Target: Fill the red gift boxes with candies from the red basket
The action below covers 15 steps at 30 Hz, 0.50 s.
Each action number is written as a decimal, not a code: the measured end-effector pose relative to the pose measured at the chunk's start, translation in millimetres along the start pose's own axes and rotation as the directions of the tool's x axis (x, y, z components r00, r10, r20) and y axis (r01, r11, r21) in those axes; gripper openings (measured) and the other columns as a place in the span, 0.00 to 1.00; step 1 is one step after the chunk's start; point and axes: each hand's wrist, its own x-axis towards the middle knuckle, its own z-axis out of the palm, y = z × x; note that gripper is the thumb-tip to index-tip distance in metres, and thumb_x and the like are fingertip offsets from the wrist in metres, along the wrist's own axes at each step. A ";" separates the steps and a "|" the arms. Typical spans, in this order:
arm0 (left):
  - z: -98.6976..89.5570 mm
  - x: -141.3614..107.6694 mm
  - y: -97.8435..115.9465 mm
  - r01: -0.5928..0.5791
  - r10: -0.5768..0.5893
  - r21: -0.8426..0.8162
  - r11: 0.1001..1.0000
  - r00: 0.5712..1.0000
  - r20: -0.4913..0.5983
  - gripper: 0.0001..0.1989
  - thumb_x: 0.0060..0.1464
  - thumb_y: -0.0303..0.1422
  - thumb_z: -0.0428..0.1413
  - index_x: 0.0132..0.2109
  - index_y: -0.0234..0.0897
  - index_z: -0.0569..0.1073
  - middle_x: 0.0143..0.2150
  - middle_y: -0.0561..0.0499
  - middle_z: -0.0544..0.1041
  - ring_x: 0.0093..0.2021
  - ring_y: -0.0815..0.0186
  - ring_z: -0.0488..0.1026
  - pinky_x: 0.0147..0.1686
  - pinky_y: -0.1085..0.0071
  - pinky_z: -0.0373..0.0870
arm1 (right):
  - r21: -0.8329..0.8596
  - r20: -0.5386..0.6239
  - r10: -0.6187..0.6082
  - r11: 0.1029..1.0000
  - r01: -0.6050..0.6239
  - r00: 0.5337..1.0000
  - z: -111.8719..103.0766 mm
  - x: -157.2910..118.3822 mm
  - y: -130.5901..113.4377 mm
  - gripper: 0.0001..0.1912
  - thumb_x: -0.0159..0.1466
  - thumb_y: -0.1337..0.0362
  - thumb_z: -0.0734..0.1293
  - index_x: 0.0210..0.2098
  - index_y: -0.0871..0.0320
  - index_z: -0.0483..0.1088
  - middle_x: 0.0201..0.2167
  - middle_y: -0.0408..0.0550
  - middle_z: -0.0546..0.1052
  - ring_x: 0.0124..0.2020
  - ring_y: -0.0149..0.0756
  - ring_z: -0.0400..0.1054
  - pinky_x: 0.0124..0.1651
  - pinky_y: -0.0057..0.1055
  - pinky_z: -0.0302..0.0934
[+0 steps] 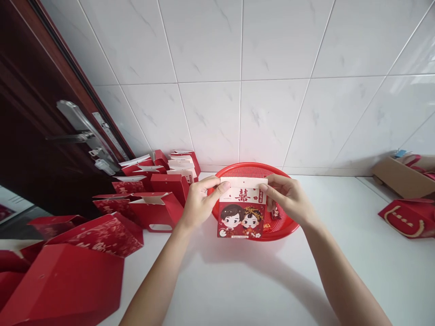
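Note:
Between both hands hangs a red and white wedding candy box [241,217], printed with a cartoon couple and a large Chinese character. My left hand [206,199] pinches its upper left corner, thumb in front. At the upper right corner my right hand [285,194] pinches it the same way. The box's pale top flap stands up between the thumbs. Behind it sits a red plastic basket [253,166] with a perforated wall, partly hidden by the box and hands. A few small wrapped pieces [277,213] show inside the basket.
Many red boxes [156,208] stand at the left, some with tops unfolded. A larger red box [68,280] lies nearest. At right are a red box with a rope handle [408,217] and a cardboard carton [394,174]. A tiled wall [272,113] bounds the white table [238,290]; a dark door [50,113] is left.

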 end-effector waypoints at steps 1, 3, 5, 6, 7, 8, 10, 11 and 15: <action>0.3 0.0 0.2 -0.001 0.001 0.000 1.000 1.000 -0.004 0.25 0.61 0.49 0.60 0.23 0.38 0.68 0.24 0.55 0.60 0.28 0.67 0.56 0.29 0.70 0.58 | -0.002 0.007 0.001 1.000 -0.001 1.000 -0.3 0.1 0.1 0.21 0.63 0.46 0.75 0.31 0.58 0.73 0.22 0.41 0.74 0.18 0.29 0.69 0.22 0.26 0.66; 0.9 0.1 0.6 -0.007 0.007 0.003 1.000 1.000 -0.015 0.27 0.61 0.50 0.60 0.22 0.39 0.65 0.23 0.55 0.58 0.27 0.68 0.54 0.27 0.70 0.57 | -0.001 0.016 0.006 1.000 -0.006 1.000 -0.9 -0.2 -0.3 0.21 0.64 0.46 0.74 0.32 0.57 0.72 0.22 0.40 0.74 0.18 0.30 0.69 0.22 0.27 0.66; 1.3 0.3 1.1 -0.016 0.016 0.003 1.000 1.000 -0.022 0.27 0.60 0.51 0.61 0.22 0.39 0.64 0.23 0.55 0.57 0.27 0.68 0.53 0.27 0.70 0.56 | -0.002 0.026 0.010 1.000 -0.010 1.000 -1.1 -0.7 -1.2 0.20 0.64 0.46 0.74 0.34 0.57 0.72 0.22 0.40 0.74 0.18 0.31 0.70 0.21 0.27 0.66; 1.3 0.5 1.2 -0.020 0.020 0.002 1.000 1.000 -0.021 0.27 0.60 0.50 0.61 0.21 0.39 0.63 0.23 0.55 0.57 0.27 0.68 0.53 0.27 0.70 0.56 | -0.002 0.030 0.009 1.000 -0.008 1.000 -1.0 -1.0 -1.6 0.20 0.64 0.46 0.74 0.35 0.57 0.72 0.22 0.40 0.74 0.18 0.31 0.70 0.21 0.27 0.67; 1.3 0.6 1.3 -0.022 0.023 0.001 1.000 1.000 -0.018 0.27 0.61 0.49 0.60 0.22 0.39 0.63 0.23 0.55 0.57 0.27 0.68 0.53 0.27 0.70 0.56 | -0.002 0.033 0.006 1.000 -0.006 0.999 -0.8 -1.1 -1.9 0.19 0.65 0.46 0.73 0.35 0.57 0.72 0.23 0.40 0.75 0.18 0.31 0.70 0.21 0.27 0.67; 1.1 0.7 1.2 -0.024 0.024 0.001 1.000 1.000 -0.013 0.26 0.61 0.47 0.60 0.22 0.39 0.64 0.24 0.55 0.57 0.27 0.68 0.53 0.27 0.70 0.55 | -0.001 0.037 0.004 1.000 -0.004 0.999 -0.6 -1.2 -2.2 0.19 0.65 0.47 0.73 0.35 0.57 0.72 0.24 0.41 0.75 0.18 0.30 0.71 0.21 0.27 0.67; 0.7 0.9 0.9 -0.023 0.023 0.006 1.000 1.000 -0.003 0.25 0.62 0.45 0.59 0.22 0.38 0.64 0.24 0.55 0.56 0.27 0.68 0.53 0.27 0.69 0.55 | 0.002 0.042 0.002 1.000 -0.003 0.999 -0.2 -1.0 -2.3 0.19 0.66 0.47 0.73 0.36 0.57 0.72 0.27 0.42 0.77 0.18 0.29 0.71 0.21 0.27 0.68; 0.6 1.0 0.8 -0.022 0.022 0.009 1.000 1.000 0.001 0.24 0.62 0.44 0.59 0.22 0.38 0.64 0.24 0.55 0.56 0.27 0.68 0.53 0.27 0.69 0.54 | 0.002 0.044 0.004 1.000 -0.004 0.999 -0.2 -0.8 -2.3 0.19 0.66 0.47 0.73 0.36 0.57 0.72 0.28 0.43 0.78 0.18 0.29 0.70 0.21 0.27 0.68; 0.8 1.9 0.2 -0.033 0.033 0.012 0.999 0.999 0.003 0.24 0.62 0.44 0.59 0.23 0.39 0.63 0.24 0.56 0.55 0.27 0.68 0.52 0.27 0.69 0.54 | -0.008 0.041 0.004 1.000 -0.003 0.999 -1.9 -0.3 -1.7 0.19 0.66 0.47 0.72 0.39 0.58 0.74 0.28 0.43 0.78 0.18 0.29 0.70 0.21 0.27 0.68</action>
